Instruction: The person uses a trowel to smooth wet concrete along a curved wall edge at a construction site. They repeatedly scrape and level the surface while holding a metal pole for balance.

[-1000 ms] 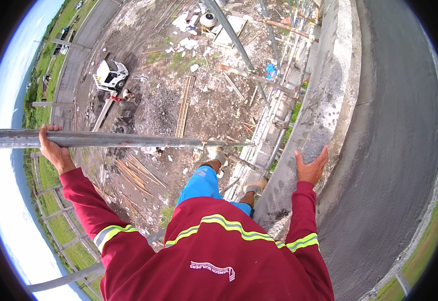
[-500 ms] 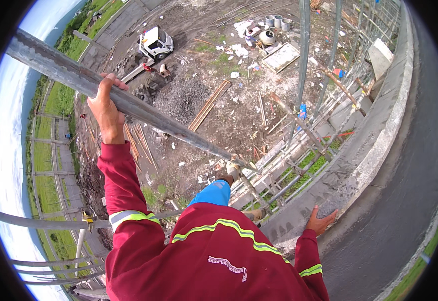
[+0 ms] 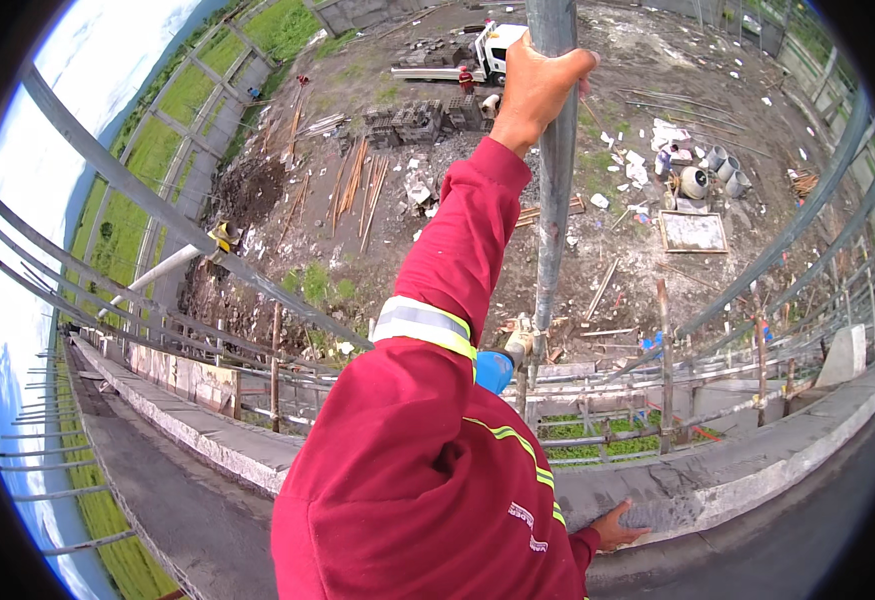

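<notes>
My left hand (image 3: 542,92) is wrapped round a grey metal pipe (image 3: 554,215) that rises from the scaffold beyond the ledge. That arm, in a dark red sleeve (image 3: 452,245) with a reflective band, is stretched far forward. Low on the right, my right hand (image 3: 617,527) rests on the edge of a concrete ledge (image 3: 727,485), thumb and fingers spread apart. A clamp-like joint (image 3: 525,340) is at the pipe's lower end. Blue cloth (image 3: 494,371) shows beside it, partly hidden by my sleeve.
Scaffold pipes (image 3: 157,205) cross on both sides, one with a yellow clamp (image 3: 224,236). Far below lies a dirt yard with a white truck (image 3: 502,45), a person in red (image 3: 466,80), stacked blocks (image 3: 417,122) and a cement mixer (image 3: 694,182). Dark concrete (image 3: 147,480) runs behind the ledge.
The view has swung to the left, so the pipe now stands nearly upright in it and more ledge shows at left. My left hand still grips the pipe; my right stays on the ledge.
</notes>
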Available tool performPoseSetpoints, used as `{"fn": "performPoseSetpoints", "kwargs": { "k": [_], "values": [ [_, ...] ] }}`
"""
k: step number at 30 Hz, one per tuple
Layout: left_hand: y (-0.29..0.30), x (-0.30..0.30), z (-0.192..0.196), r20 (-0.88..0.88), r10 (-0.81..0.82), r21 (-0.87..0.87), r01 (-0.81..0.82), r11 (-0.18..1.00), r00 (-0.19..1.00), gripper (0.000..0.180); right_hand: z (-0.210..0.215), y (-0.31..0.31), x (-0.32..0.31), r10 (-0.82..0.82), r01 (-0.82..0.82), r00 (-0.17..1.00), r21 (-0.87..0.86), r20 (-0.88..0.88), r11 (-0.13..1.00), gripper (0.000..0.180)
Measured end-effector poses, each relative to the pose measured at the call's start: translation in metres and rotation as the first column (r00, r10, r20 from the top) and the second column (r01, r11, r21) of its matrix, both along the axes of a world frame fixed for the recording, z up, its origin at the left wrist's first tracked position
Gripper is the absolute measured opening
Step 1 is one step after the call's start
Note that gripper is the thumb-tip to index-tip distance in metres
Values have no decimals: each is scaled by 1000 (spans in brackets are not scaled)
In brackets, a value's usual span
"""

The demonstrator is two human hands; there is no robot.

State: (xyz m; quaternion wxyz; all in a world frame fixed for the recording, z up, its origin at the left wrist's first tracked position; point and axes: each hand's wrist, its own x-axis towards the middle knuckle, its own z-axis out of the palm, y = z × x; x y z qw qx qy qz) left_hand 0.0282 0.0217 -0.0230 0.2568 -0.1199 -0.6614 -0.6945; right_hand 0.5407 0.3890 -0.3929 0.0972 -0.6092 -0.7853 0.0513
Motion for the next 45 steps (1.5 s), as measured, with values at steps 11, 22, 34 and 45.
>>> {"fn": "performPoseSetpoints", "kwargs": {
  "k": [11, 22, 34, 45],
  "values": [
    [-21, -11, 45, 72, -188, -57, 192, 980, 980, 52, 8, -5, -3, 62, -55, 987, 52, -149, 997, 89],
    [-43, -71, 128, -26, -215, -72, 212, 975, 976, 32, 43, -13, -18, -38, 25, 986, -85, -159, 996, 89],
    [-47, -73, 125, -15, -221, -35, 221, 975, 975, 34, 44, -15, -21, -9, 2, 987, -40, -161, 999, 89],
    [-44, -70, 125, -7, -181, -46, 181, 982, 983, 36, 43, -14, -20, -26, 17, 991, -65, -133, 998, 89]
  ]
}}
